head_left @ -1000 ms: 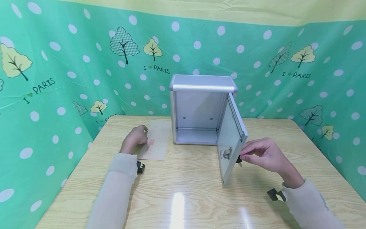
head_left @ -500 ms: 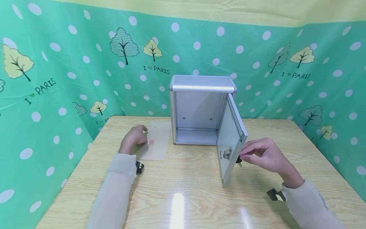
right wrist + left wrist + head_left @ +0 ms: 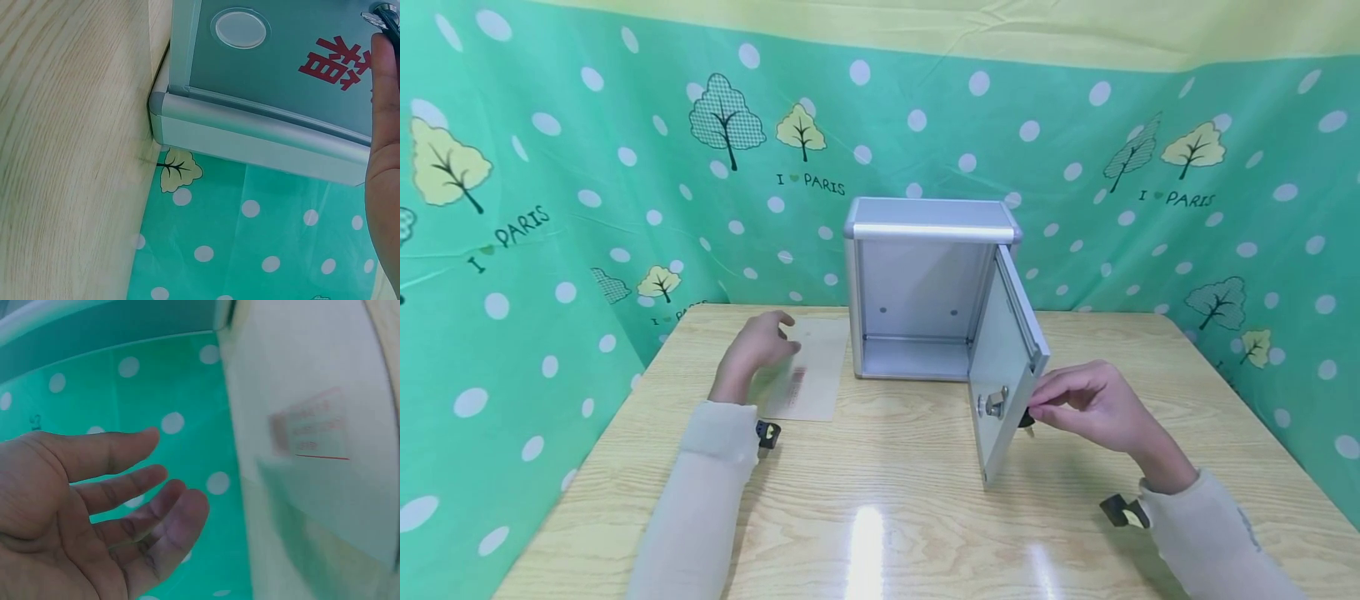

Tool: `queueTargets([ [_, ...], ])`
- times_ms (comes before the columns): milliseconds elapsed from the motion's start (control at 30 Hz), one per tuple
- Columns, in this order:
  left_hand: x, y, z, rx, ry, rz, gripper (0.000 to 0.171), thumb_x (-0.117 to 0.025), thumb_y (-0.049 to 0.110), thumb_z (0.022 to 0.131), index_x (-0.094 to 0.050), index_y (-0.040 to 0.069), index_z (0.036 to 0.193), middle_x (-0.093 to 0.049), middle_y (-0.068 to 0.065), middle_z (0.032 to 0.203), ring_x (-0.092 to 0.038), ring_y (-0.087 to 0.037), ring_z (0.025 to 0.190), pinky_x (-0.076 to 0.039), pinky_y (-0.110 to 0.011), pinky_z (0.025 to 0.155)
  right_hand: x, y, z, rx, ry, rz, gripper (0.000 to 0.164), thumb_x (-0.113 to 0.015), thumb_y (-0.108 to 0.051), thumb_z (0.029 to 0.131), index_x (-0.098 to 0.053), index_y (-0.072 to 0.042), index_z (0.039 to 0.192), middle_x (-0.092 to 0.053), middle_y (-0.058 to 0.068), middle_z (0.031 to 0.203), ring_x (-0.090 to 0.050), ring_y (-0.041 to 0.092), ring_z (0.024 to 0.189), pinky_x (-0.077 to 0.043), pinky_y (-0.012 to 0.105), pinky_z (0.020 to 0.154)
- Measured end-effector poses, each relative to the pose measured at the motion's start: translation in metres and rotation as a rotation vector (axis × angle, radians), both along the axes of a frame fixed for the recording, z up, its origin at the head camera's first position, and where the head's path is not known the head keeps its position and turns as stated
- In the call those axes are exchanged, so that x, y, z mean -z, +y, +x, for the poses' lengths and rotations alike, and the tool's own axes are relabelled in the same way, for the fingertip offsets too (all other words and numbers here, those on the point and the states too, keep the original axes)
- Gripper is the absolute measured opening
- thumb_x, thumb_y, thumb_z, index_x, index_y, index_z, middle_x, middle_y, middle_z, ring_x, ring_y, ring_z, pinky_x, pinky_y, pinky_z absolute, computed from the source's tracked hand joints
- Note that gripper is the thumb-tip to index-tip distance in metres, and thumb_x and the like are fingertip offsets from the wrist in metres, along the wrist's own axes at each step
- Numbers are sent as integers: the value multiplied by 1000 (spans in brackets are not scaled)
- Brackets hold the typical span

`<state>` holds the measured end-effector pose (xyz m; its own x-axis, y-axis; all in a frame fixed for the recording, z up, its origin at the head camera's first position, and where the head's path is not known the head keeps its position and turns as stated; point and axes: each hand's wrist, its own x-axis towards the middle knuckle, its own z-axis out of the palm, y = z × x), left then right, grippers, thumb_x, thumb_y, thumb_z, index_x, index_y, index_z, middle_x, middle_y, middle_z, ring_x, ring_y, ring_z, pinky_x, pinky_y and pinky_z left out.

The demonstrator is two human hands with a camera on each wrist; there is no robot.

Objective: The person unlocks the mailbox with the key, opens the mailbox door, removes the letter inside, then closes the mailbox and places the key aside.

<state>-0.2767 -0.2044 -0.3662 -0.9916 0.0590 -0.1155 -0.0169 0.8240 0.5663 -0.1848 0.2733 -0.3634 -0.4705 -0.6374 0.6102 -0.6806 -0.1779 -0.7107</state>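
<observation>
One small black key (image 3: 1026,420) sits at the outer face of an ajar metal door (image 3: 1004,350), pinched between the thumb and index finger of my right hand (image 3: 1093,407). The door, hinged on the right side of a silver box (image 3: 936,230), juts forward between my hands and hides its front from the head view; its inner face bears a metal latch (image 3: 995,403). In the right wrist view, that front shows a pale round disc (image 3: 240,29) and red characters (image 3: 331,62), partly covered by my hand. Left of the box, a pale paper (image 3: 822,367) with red print lies flat on the wooden table (image 3: 917,467). My left hand (image 3: 756,346) is over its left edge, fingers apart and gently bent, grasping nothing; whether they touch it I cannot tell. Behind everything hangs a green dotted cloth (image 3: 820,275).
</observation>
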Motion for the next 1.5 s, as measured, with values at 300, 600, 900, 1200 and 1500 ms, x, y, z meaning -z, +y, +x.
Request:
queueTargets([
  [300,-18,10,7,-19,155,80,61,-65,23,100,-41,4,153,-59,-26,132,-58,-46,120,-52,-60,100,0,0,0,5,5,0,48,-57,38,72,-75,7,105,-76,12,112,-74,19,93,-64,27,68],
  [600,-30,23,9,62,346,295,67,-69,17,99,-36,7,157,-58,-16,124,-63,-34,115,-59,-47,95,0,-1,0,-3,11,-9,48,-57,38,72,-75,8,105,-76,12,112,-74,19,93,-64,26,67],
  [900,-31,36,8,138,519,467,62,-74,9,95,-45,8,150,-60,-13,124,-64,-29,112,-58,-39,99,-1,-1,2,23,-8,-1,46,-58,38,73,-75,9,104,-76,12,110,-74,19,94,-64,25,68],
  [1200,-24,45,7,272,597,582,61,-76,8,93,-48,4,146,-59,-17,129,-61,-37,119,-56,-46,103,-1,-1,2,12,0,-5,47,-58,38,72,-75,9,104,-76,12,110,-74,19,94,-64,26,69],
  [1500,-19,55,6,337,598,614,63,-75,3,92,-45,2,148,-53,-18,136,-59,-36,121,-54,-45,105,1,0,0,7,8,-7,48,-57,39,72,-75,8,104,-76,13,110,-74,19,94,-64,27,69],
])
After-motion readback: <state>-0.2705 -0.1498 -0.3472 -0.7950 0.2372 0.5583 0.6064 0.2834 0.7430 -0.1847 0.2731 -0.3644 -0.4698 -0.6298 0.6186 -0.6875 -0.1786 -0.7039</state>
